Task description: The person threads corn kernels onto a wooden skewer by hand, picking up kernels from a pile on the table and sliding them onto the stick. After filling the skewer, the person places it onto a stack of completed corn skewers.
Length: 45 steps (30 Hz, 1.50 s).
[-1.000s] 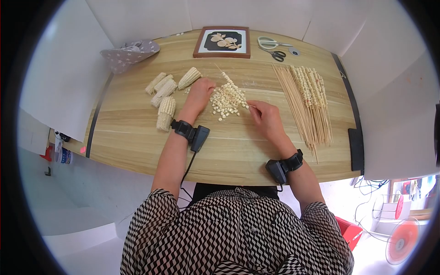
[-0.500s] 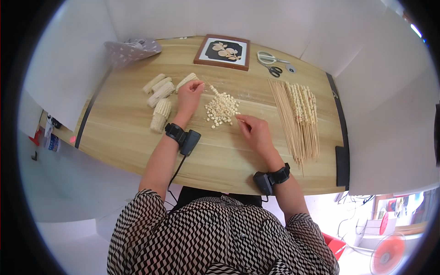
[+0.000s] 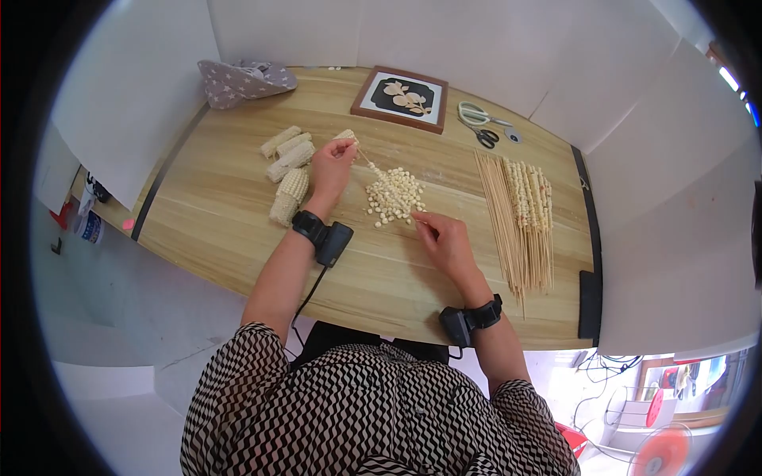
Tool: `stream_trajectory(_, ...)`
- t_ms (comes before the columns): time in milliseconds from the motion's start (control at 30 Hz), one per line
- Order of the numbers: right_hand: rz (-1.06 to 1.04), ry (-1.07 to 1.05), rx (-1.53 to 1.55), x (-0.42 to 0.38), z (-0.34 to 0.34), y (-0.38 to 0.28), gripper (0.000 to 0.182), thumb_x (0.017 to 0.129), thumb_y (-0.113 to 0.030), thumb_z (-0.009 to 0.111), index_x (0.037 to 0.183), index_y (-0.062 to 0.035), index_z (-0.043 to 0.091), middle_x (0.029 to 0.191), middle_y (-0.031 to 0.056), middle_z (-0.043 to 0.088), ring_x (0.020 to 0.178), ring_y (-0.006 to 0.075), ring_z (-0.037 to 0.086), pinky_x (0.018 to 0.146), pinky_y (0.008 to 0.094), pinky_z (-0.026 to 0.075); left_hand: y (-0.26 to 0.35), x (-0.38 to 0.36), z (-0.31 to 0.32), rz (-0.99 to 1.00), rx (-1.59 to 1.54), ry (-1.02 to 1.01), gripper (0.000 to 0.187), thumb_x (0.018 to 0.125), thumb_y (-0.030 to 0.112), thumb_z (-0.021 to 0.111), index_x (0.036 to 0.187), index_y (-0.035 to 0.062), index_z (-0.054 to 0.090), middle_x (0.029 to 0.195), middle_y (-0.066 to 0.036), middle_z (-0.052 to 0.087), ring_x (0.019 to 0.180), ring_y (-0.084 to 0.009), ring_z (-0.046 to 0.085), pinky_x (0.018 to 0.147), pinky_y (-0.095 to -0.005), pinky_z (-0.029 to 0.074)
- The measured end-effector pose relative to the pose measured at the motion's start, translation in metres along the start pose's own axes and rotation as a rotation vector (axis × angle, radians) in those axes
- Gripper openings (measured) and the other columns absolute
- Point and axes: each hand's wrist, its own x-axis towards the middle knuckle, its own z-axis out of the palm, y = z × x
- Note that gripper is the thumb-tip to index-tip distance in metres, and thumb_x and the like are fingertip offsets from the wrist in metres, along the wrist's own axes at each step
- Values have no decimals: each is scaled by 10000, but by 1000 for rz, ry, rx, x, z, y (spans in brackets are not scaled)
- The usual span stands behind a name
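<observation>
On the wooden table [image 3: 238, 238], the left hand [image 3: 332, 168] pinches a thin skewer [image 3: 367, 161] near its end, the stick slanting down into the pile of corn kernels [image 3: 393, 194]. Right hand [image 3: 444, 242] sits at the pile's near edge, fingertips pinched together — whether a kernel is between them is too small to tell. Stripped cobs [image 3: 287, 163] lie just beside the left hand, one partly hidden behind it.

Craft workspace: wooden table [image 3: 238, 238], scissors [image 3: 479, 120], skewers [image 3: 508, 214].
</observation>
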Motion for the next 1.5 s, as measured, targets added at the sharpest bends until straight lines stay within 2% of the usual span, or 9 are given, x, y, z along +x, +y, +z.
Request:
stream_trajectory(667, -20, 5, 1, 0, -1, 3, 166, 816, -38, 586, 961, 5, 653, 823, 206, 634, 726, 344, 624, 647, 356, 497, 1, 1, -1, 12, 76, -3, 152, 832, 32, 620, 968, -37, 634, 805, -35, 648, 684, -61, 586, 610, -181, 452)
stream_trajectory(1167, -37, 20, -3, 0, 0, 6, 157, 817, -42, 590, 950, 15, 650, 818, 208, 631, 724, 346, 622, 648, 360, 495, 3, -3, -2, 28, 89, -124, 149, 834, 19, 619, 969, -36, 649, 789, -41, 655, 666, -74, 590, 611, -192, 478)
stream_trajectory(1267, -35, 20, 3, -1, 0, 7, 156, 815, -39, 590, 947, 17, 650, 817, 208, 631, 729, 349, 621, 650, 362, 495, 2, -7, 4, 45, 98, -131, 123, 825, 30, 622, 925, -33, 657, 746, -31, 645, 645, -77, 594, 609, -201, 489)
stream_trajectory(1433, -47, 93, -36, 0, 3, 14, 165, 808, -37, 594, 956, 12, 648, 828, 211, 632, 741, 355, 623, 656, 367, 498, 0, -16, 15, 48, 37, -299, 136, 854, 12, 586, 966, -33, 648, 810, -40, 648, 692, -76, 586, 644, -201, 480)
stream_trajectory(1500, -27, 98, -35, 1, 2, 16, 165, 808, -36, 594, 957, 8, 650, 831, 210, 633, 746, 355, 624, 661, 368, 500, 0, -16, 15, 53, 67, -297, 134, 861, 13, 578, 965, -35, 646, 823, -39, 647, 707, -73, 584, 649, -200, 479)
